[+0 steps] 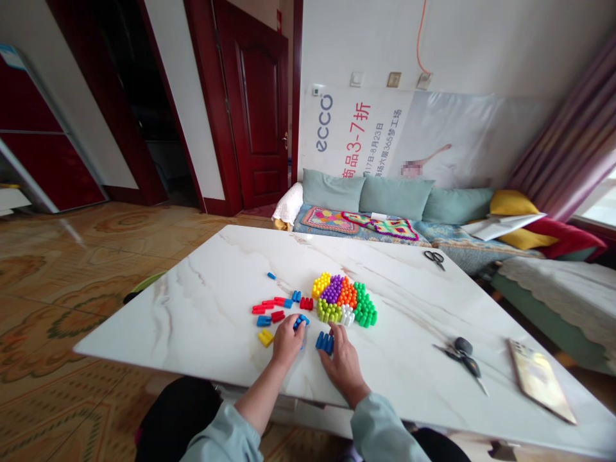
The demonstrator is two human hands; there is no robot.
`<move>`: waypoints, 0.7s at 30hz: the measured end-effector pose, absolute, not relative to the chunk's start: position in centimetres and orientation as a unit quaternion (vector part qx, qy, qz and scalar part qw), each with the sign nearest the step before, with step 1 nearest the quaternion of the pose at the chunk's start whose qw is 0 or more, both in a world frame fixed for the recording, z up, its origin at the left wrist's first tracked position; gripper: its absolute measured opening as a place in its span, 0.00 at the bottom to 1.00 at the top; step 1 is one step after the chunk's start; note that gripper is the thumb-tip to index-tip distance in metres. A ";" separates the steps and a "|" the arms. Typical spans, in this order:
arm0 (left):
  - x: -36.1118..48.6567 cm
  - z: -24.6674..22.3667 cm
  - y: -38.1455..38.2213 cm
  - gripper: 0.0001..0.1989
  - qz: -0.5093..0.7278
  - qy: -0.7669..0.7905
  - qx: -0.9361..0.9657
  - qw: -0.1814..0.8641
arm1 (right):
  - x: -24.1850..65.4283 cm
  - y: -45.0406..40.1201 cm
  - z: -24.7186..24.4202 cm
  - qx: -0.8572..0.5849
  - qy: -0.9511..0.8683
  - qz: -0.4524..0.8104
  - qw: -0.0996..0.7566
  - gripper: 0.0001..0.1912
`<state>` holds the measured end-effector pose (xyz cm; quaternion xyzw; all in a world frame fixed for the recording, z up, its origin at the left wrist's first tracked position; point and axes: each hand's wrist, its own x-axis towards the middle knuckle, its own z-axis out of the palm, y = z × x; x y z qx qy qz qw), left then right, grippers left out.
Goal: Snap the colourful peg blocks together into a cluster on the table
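Note:
My left hand (287, 344) is closed, pinching a few small blue plastic pegs (301, 320) just above the white table. Close by, my right hand (345, 360) curls its thumb and fingers around a row of blue pegs (324, 342) standing on the tabletop. Beyond the hands, pegs are grouped tightly by colour: yellow (321, 284), purple (332, 290), orange (347, 293), green (366, 307), lime (329, 311) and white (347, 314). Loose red pegs (266, 306) and blue pegs (264, 321) lie to the left, with some yellow pegs (265, 337) nearer me.
The marbled white table (192, 308) has black-handled scissors (434, 258) at its far right. A dark-handled cutting tool (464, 359) with pointed ends and a gold phone (541, 380) lie on the right. One blue peg (271, 276) sits apart. A cushioned sofa (392, 199) stands behind.

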<state>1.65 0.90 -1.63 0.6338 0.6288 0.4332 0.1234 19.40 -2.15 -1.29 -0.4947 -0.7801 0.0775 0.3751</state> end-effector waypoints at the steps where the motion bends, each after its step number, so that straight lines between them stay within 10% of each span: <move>1: 1.7 -1.6 0.9 0.13 0.432 0.630 0.634 0.124 | 19.4 -2.1 -1.3 -0.494 -0.778 0.073 0.380 0.29; 9: 1.7 -1.3 0.7 0.13 0.427 0.630 0.636 0.123 | 19.4 -2.3 0.0 -0.483 -0.767 0.105 0.408 0.09; 21: 1.7 -1.6 0.8 0.12 0.436 0.626 0.632 0.135 | 19.6 -1.9 -0.8 -0.535 -0.728 0.039 0.427 0.12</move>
